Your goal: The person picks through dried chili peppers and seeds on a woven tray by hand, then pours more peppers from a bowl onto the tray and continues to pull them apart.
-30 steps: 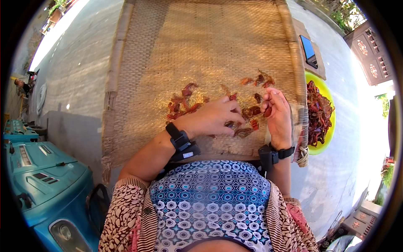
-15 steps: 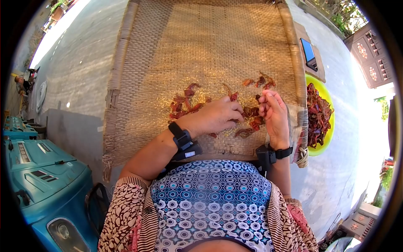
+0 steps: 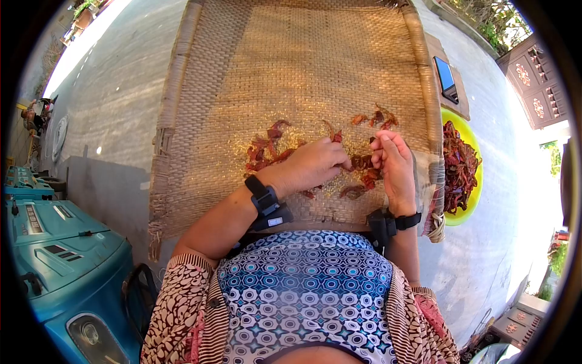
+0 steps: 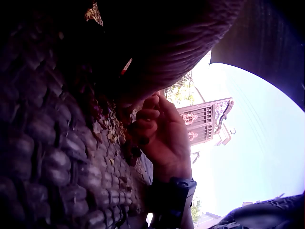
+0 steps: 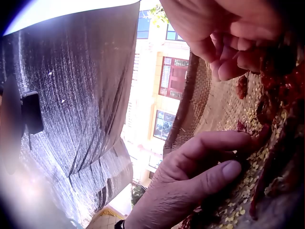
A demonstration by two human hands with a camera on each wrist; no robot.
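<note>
While seated at the near edge of a woven mat point(image 3: 291, 67) spread on grey pavement point(image 3: 115, 109): standing at far left, a teal machine point(image 3: 54, 242); lying left of centre on the mat, a loose cluster of dried red chilies point(image 3: 267, 148) among scattered yellow seeds point(image 3: 330, 188).

Reaching across the body from the left, the left hand point(image 3: 309, 167), palm down, fingertips point(image 5: 228, 169) pressing into chilies and seeds at mat centre; fingers extended, only slightly bent, gripping nothing visible. Strapped to its wrist, a black band point(image 3: 260, 197).

Just beside it, nearly touching, the right hand point(image 3: 394, 167), fingers curling inward with tips bunching together at the top point(image 4: 150, 114); appearing to pinch a small chili piece, though too small and shadowed to confirm. Lying under and between both hands, more chili pieces point(image 3: 364, 164); further up the mat, a small separate group point(image 3: 373, 117).

Sitting right of the mat on the pavement, a lime-green tray point(image 3: 479, 182) heaping with dried chilies point(image 3: 458, 167). Resting beyond it, a dark-screened phone point(image 3: 447, 76) on a flat brown board point(image 3: 464, 91).
</note>
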